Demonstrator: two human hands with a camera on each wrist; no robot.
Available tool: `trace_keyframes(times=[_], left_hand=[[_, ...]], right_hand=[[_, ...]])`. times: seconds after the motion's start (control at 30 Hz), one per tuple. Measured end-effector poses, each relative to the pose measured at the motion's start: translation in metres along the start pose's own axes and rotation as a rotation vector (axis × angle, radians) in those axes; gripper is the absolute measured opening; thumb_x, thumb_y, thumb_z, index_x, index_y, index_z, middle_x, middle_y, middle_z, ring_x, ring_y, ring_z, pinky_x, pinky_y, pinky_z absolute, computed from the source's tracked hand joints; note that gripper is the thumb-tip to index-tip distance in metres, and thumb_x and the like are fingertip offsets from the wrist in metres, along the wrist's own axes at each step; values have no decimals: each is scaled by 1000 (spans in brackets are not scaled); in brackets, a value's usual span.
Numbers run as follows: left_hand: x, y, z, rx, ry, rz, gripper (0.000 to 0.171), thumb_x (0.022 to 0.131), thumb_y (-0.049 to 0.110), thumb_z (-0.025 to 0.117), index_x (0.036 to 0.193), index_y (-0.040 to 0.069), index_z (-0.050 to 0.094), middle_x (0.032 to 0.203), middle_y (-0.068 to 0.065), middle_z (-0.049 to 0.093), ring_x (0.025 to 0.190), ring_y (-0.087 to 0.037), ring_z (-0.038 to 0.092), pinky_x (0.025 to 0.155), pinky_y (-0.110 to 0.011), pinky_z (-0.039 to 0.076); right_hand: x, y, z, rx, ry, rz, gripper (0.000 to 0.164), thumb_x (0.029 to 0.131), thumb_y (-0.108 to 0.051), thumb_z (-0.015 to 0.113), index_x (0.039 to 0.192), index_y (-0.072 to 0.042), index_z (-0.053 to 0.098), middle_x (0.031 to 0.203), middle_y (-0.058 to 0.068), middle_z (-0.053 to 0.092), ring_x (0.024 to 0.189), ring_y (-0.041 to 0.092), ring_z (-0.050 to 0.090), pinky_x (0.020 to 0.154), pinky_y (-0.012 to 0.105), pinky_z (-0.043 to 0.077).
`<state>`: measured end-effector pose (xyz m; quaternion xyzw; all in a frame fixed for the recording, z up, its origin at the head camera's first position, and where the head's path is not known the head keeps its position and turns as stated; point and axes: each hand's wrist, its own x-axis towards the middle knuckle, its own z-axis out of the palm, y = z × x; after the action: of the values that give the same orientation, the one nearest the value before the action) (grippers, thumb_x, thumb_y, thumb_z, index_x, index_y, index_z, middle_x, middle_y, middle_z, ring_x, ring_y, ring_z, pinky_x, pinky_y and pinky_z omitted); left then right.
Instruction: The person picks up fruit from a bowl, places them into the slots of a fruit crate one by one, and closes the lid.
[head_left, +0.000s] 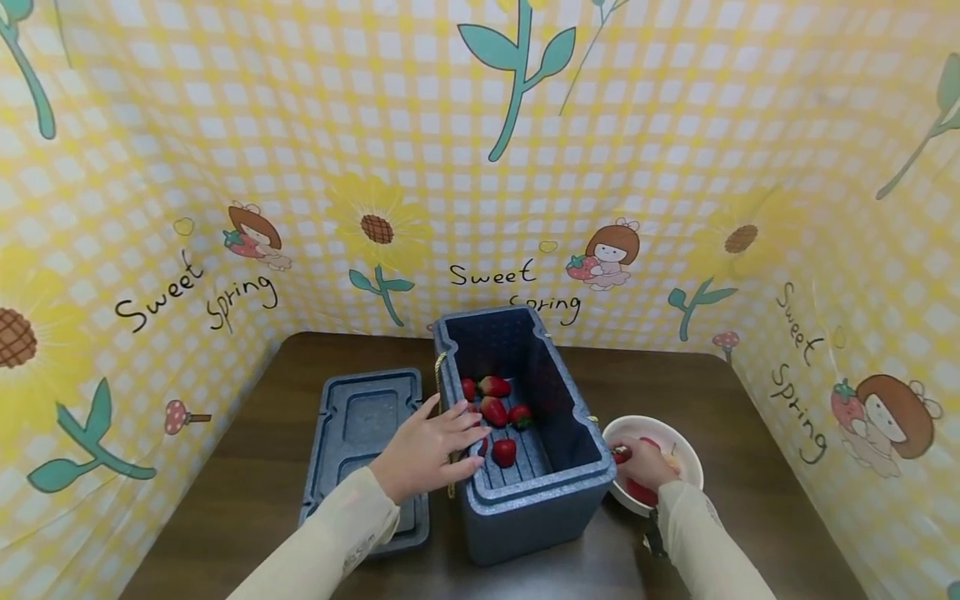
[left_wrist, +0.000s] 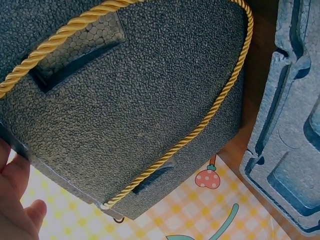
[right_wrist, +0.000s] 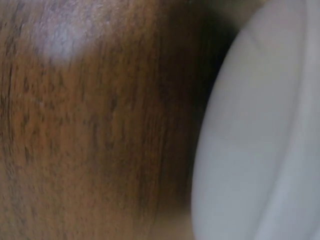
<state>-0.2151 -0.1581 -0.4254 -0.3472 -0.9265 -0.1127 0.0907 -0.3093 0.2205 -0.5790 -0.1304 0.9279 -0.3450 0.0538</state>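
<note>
A dark blue-grey foam box (head_left: 536,517) stands uncovered in the head view, with several red strawberries (head_left: 504,452) on its ribbed floor. My left hand (head_left: 431,446) rests on its left rim, fingers extended over the opening; in the left wrist view its fingers (left_wrist: 17,175) touch the box edge. To the right of the box, my right hand (head_left: 648,465) reaches into a white bowl (head_left: 695,454) and pinches a strawberry (head_left: 621,454) near the bowl's left side. More red fruit lies under that hand, partly hidden. The right wrist view has only the bowl's outer wall (right_wrist: 245,140) and the tabletop.
Left of the box lies its foam lid (head_left: 375,408), flat on the brown wooden table (head_left: 240,500). A twisted gold rope (left_wrist: 195,132) hangs along the box's left side. Yellow checked cloth (head_left: 420,125) walls the table at the back and sides.
</note>
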Motion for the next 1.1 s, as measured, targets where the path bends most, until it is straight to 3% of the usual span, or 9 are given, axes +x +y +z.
trace_keyframes(times=[0.2,0.4,0.57,0.8,1.1], left_hand=[[1,-1,-1,-3,17,14,44,97,42,48,128,15,64,132,-5,58,131,-22,45,108,-57,28],[1,-1,-2,-8,23,11,44,97,41,49,128,14,64,133,-6,58,131,-23,45,108,-57,28],[0,1,-2,-18,-7,-13,44,96,41,50,128,14,64,133,-6,58,131,-24,45,108,-57,27],[0,2,1,-51,-31,-22,44,95,39,51,129,13,63,134,-7,57,132,-25,43,108,-57,26],[-1,-1,2,-62,-7,-19,44,96,40,50,128,13,64,133,-7,58,133,-26,43,108,-58,27]], right_hand=[[2,2,-3,130,5,31,24,71,0,70,95,-7,71,76,3,68,65,15,58,62,28,48],[2,-7,-16,325,-29,15,24,73,7,65,97,4,65,68,6,62,54,16,54,50,27,48],[0,-15,-28,266,-24,46,26,75,3,69,101,3,67,81,9,67,63,17,58,59,29,52],[-4,-26,-48,148,7,220,36,78,-7,73,113,-3,64,102,17,63,91,31,58,76,45,54],[5,-43,-69,207,32,165,39,82,-5,71,119,2,58,103,19,62,87,28,62,79,42,55]])
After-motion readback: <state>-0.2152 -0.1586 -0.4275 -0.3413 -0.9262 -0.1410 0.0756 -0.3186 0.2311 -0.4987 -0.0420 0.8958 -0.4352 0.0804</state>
